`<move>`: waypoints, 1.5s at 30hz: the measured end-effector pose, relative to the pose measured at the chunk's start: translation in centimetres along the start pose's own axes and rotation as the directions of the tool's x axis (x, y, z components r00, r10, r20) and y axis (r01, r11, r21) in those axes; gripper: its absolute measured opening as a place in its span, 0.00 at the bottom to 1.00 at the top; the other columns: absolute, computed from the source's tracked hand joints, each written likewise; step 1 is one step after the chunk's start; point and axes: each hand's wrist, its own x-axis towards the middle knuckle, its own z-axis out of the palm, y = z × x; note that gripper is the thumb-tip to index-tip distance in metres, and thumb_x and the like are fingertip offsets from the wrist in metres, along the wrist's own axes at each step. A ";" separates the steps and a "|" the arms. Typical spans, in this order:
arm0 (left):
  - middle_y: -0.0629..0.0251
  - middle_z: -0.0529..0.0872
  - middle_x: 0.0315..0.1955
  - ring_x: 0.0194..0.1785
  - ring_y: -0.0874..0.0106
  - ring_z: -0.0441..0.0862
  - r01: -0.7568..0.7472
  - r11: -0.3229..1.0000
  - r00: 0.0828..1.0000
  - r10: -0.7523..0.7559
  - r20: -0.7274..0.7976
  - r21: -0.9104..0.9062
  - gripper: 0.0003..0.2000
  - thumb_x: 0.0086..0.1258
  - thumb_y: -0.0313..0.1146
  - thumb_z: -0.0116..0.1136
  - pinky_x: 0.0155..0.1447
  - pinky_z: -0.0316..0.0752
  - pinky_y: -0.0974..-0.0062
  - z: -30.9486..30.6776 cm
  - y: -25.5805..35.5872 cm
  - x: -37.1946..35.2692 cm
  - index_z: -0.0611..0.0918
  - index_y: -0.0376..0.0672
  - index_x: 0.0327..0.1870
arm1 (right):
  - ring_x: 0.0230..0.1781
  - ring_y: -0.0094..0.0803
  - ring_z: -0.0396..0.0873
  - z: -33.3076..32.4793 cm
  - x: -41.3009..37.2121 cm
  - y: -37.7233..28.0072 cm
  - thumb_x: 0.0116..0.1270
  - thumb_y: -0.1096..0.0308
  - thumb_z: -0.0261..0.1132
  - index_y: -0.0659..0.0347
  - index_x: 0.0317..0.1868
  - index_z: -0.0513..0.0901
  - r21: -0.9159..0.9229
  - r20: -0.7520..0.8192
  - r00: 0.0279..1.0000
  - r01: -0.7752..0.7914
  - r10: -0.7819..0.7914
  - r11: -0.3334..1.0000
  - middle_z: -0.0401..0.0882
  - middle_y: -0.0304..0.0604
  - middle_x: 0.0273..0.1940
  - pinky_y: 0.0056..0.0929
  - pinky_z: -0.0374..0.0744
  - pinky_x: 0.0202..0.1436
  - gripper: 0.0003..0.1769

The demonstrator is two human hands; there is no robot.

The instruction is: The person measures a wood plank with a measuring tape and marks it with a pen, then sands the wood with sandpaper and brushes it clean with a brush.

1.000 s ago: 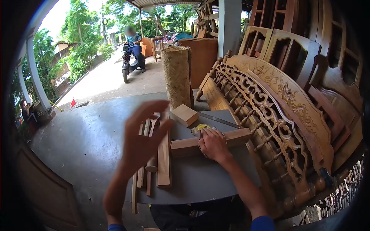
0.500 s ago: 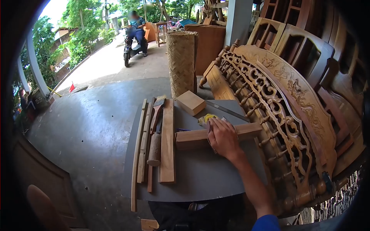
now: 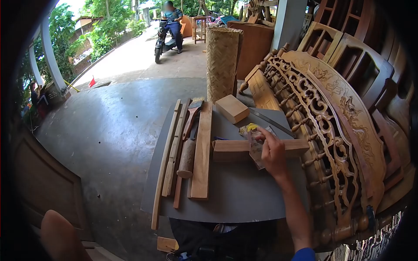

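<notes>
Sandpaper (image 3: pixel 256 151) higher over grey table (image 3: pixel 235 191)

Daylight falls on a smooth grey concrete floor (image 3: pixel 109 126) edged by white pillars (image 3: pixel 50 56), green trees (image 3: pixel 109 30) beyond. Ornately carved brown wooden headboards (image 3: pixel 322 113) lean at right, beside a tall woven bamboo cylinder (image 3: pixel 222 61).

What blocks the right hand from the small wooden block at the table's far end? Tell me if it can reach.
Probably yes. The right hand holds sandpaper on the wooden bar; the small wooden block lies just beyond, with only a low yellow object between.
</notes>
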 end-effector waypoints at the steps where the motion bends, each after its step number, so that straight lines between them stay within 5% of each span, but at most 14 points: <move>1: 0.60 0.76 0.42 0.47 0.69 0.76 -0.002 1.000 1.000 0.002 -0.006 -0.001 0.17 0.65 0.32 0.51 0.52 0.72 0.73 0.0 0.0 0.0 0.70 0.37 0.54 | 0.43 0.45 0.78 -0.3 0.4 0.0 0.56 0.78 0.50 0.68 0.47 0.75 0.135 -0.008 0.999 -0.047 0.049 0.990 0.78 0.55 0.39 0.40 0.74 0.48 0.18; 12: 0.61 0.75 0.40 0.45 0.69 0.76 0.162 0.844 0.928 -0.306 -0.210 -0.512 0.17 0.67 0.32 0.49 0.52 0.73 0.73 5.5 1.0 0.8 0.69 0.37 0.55 | 0.44 0.46 0.77 -0.9 0.4 -0.2 0.57 0.75 0.46 0.65 0.58 0.60 0.322 0.086 0.996 -0.024 -0.004 0.947 0.78 0.56 0.40 0.37 0.72 0.50 0.25; 15: 0.61 0.75 0.39 0.45 0.69 0.76 0.435 0.024 0.618 -0.735 0.278 -0.900 0.17 0.67 0.32 0.48 0.52 0.73 0.73 14.7 0.8 0.2 0.68 0.37 0.56 | 0.42 0.50 0.76 -0.1 0.4 1.0 0.57 0.74 0.47 0.65 0.56 0.57 0.337 0.027 0.999 -0.043 0.036 0.940 0.76 0.57 0.39 0.40 0.72 0.49 0.25; 17: 0.65 0.73 0.34 0.39 0.72 0.74 0.479 -0.638 0.003 -0.685 0.728 -0.603 0.19 0.65 0.35 0.51 0.48 0.71 0.77 24.6 -0.5 -2.0 0.69 0.37 0.55 | 0.42 0.50 0.76 0.3 0.2 1.7 0.58 0.72 0.49 0.64 0.56 0.58 0.241 0.017 0.998 -0.066 0.064 0.968 0.75 0.57 0.40 0.39 0.72 0.49 0.24; 18: 0.66 0.73 0.36 0.37 0.73 0.72 0.645 -0.603 -0.122 -0.688 0.716 -0.469 0.20 0.62 0.37 0.52 0.44 0.69 0.79 29.6 -1.8 -5.0 0.72 0.36 0.52 | 0.41 0.46 0.76 0.1 0.1 1.6 0.59 0.69 0.53 0.63 0.54 0.60 0.174 -0.076 0.994 0.085 -0.073 0.981 0.75 0.54 0.41 0.37 0.73 0.46 0.23; 21: 0.62 0.75 0.34 0.41 0.72 0.72 0.754 -0.196 0.086 -0.917 0.391 -0.627 0.15 0.64 0.34 0.49 0.46 0.69 0.75 35.9 -2.3 -9.9 0.76 0.34 0.47 | 0.42 0.38 0.76 0.4 0.6 4.6 0.59 0.67 0.57 0.63 0.53 0.62 0.327 -0.103 0.994 -0.009 0.045 0.945 0.75 0.51 0.43 0.34 0.74 0.43 0.23; 24: 0.49 0.80 0.38 0.43 0.59 0.77 0.894 0.362 0.410 -0.899 0.157 -0.262 0.14 0.62 0.31 0.48 0.50 0.70 0.66 35.0 -1.9 -12.2 0.78 0.32 0.46 | 0.43 0.27 0.76 -1.0 0.7 3.2 0.61 0.69 0.57 0.62 0.49 0.69 0.710 0.129 0.866 -0.420 0.483 0.565 0.78 0.44 0.42 0.24 0.74 0.46 0.16; 27: 0.52 0.79 0.38 0.44 0.59 0.76 0.794 0.587 0.603 -0.729 0.324 -0.157 0.14 0.62 0.31 0.49 0.51 0.69 0.70 32.9 -2.4 -14.1 0.78 0.38 0.47 | 0.35 0.22 0.78 -1.7 0.9 3.2 0.61 0.73 0.54 0.63 0.45 0.71 0.597 -0.039 0.901 -0.326 0.432 0.733 0.80 0.42 0.34 0.19 0.75 0.39 0.11; 28: 0.52 0.79 0.42 0.49 0.58 0.75 0.908 0.401 0.388 -0.706 0.593 -0.117 0.14 0.62 0.33 0.50 0.55 0.66 0.67 31.5 -2.4 -12.4 0.79 0.43 0.48 | 0.30 0.23 0.77 -2.9 1.0 1.2 0.58 0.77 0.51 0.67 0.38 0.74 0.759 -0.038 0.842 -0.325 0.537 0.564 0.79 0.43 0.30 0.19 0.75 0.34 0.08; 31: 0.50 0.78 0.45 0.53 0.58 0.73 0.677 0.733 0.533 -0.547 0.646 0.063 0.17 0.64 0.36 0.49 0.59 0.63 0.63 31.0 -2.3 -13.4 0.76 0.41 0.52 | 0.33 0.29 0.78 -4.5 0.9 3.8 0.58 0.75 0.51 0.68 0.32 0.76 0.191 -0.562 0.786 -0.179 0.257 0.965 0.79 0.44 0.29 0.28 0.75 0.37 0.07; 33: 0.49 0.78 0.45 0.52 0.57 0.74 0.543 0.820 0.659 -0.551 0.512 0.183 0.20 0.65 0.38 0.46 0.60 0.61 0.61 31.6 -1.5 -14.3 0.73 0.37 0.55 | 0.36 0.35 0.78 -6.5 0.7 6.5 0.58 0.68 0.54 0.68 0.29 0.76 -0.223 -0.744 0.667 -0.296 0.034 0.929 0.78 0.47 0.28 0.34 0.73 0.43 0.10; 35: 0.48 0.78 0.45 0.52 0.56 0.74 0.474 0.838 0.692 -0.544 0.474 0.270 0.22 0.67 0.40 0.43 0.61 0.60 0.60 32.2 -1.4 -14.8 0.70 0.34 0.56 | 0.36 0.37 0.77 -6.7 0.1 8.7 0.58 0.63 0.54 0.68 0.29 0.78 0.339 -0.569 0.577 -0.485 0.586 0.806 0.78 0.51 0.29 0.31 0.71 0.43 0.14; 38: 0.47 0.77 0.46 0.53 0.56 0.73 0.500 0.816 0.588 -0.566 0.578 0.289 0.24 0.68 0.43 0.39 0.61 0.61 0.59 33.0 -0.7 -14.4 0.69 0.30 0.55 | 0.32 0.36 0.75 -4.5 -0.8 13.4 0.54 0.53 0.53 0.63 0.24 0.84 0.537 -0.331 0.511 -0.589 0.793 0.604 0.80 0.47 0.29 0.26 0.71 0.41 0.22; 45: 0.47 0.75 0.48 0.54 0.54 0.73 0.497 0.854 0.633 -0.480 0.608 0.156 0.22 0.68 0.45 0.38 0.61 0.62 0.60 33.6 -1.5 -14.6 0.71 0.32 0.48 | 0.31 0.40 0.77 -3.5 -0.9 17.4 0.55 0.63 0.48 0.64 0.19 0.81 0.204 -0.589 0.630 -0.490 0.506 0.847 0.79 0.50 0.25 0.32 0.72 0.38 0.19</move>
